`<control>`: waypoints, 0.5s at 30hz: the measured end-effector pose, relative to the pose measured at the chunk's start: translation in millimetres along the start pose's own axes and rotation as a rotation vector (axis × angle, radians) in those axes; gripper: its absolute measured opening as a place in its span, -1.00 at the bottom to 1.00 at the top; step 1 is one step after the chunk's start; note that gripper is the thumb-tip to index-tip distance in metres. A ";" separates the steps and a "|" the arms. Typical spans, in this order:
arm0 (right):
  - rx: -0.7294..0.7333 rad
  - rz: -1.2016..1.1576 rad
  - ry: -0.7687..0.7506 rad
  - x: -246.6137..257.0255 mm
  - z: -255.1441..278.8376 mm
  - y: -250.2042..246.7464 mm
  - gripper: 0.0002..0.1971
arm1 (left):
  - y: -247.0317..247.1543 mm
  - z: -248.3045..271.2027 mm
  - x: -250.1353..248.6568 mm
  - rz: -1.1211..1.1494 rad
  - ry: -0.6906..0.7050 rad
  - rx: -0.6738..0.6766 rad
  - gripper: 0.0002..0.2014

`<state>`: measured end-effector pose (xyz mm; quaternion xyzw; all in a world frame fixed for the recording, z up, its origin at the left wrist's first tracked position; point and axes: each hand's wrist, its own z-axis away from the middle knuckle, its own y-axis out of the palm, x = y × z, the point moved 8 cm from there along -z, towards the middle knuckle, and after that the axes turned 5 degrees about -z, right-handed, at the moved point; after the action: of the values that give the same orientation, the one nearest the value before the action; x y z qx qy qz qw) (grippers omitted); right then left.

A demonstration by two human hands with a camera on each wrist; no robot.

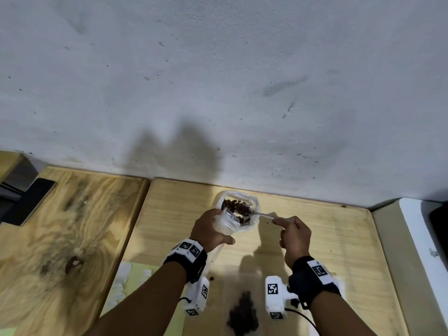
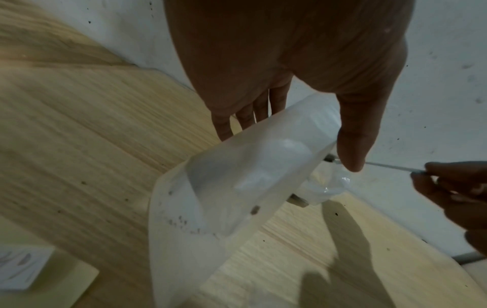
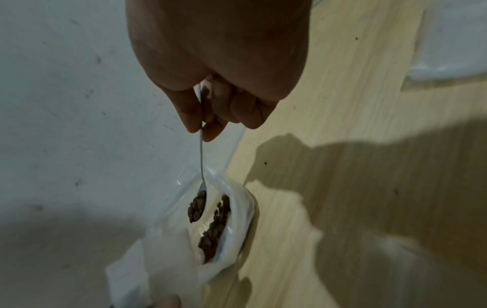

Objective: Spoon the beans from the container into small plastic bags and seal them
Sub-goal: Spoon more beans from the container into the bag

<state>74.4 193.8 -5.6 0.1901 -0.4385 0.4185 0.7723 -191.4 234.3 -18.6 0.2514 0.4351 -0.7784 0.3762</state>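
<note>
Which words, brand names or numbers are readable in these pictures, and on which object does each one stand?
None can be read.
The wrist bands and white camera units carry only black-and-white square code markers, no letters or digits.
The small plastic bag and the spoon show no print.

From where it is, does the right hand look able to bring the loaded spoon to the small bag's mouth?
Probably yes. The right hand pinches the spoon, loaded over the container, and the left hand holds the small bag right beside it. Nothing lies between; how wide its mouth gapes is unclear.
</note>
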 end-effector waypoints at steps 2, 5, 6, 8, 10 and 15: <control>0.040 -0.029 -0.047 11.8 2.2 -3.6 -0.71 | 0.9 0.4 0.1 0.008 -0.004 -0.005 -0.05; 0.087 -0.051 -0.122 30.5 8.9 -6.2 -0.88 | 1.2 0.0 1.1 0.026 -0.021 -0.011 -0.05; 0.111 -0.052 -0.154 36.9 12.3 -5.2 -0.89 | 1.2 -0.1 1.1 0.030 -0.023 -0.012 -0.06; 0.185 -0.018 -0.257 49.2 19.9 0.7 -0.80 | 1.7 -0.5 1.1 0.037 -0.028 -0.014 -0.06; 0.274 0.098 -0.378 58.9 31.5 12.7 -0.70 | 1.4 -1.2 2.0 0.039 -0.034 -0.017 -0.05; 0.307 0.213 -0.479 57.4 44.0 25.7 -0.76 | 2.8 -0.7 2.3 0.058 -0.046 -0.009 -0.04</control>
<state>45.9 207.1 64.5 0.3510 -0.5571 0.5017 0.5610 -190.5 233.1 -22.0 0.2441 0.4222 -0.7710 0.4095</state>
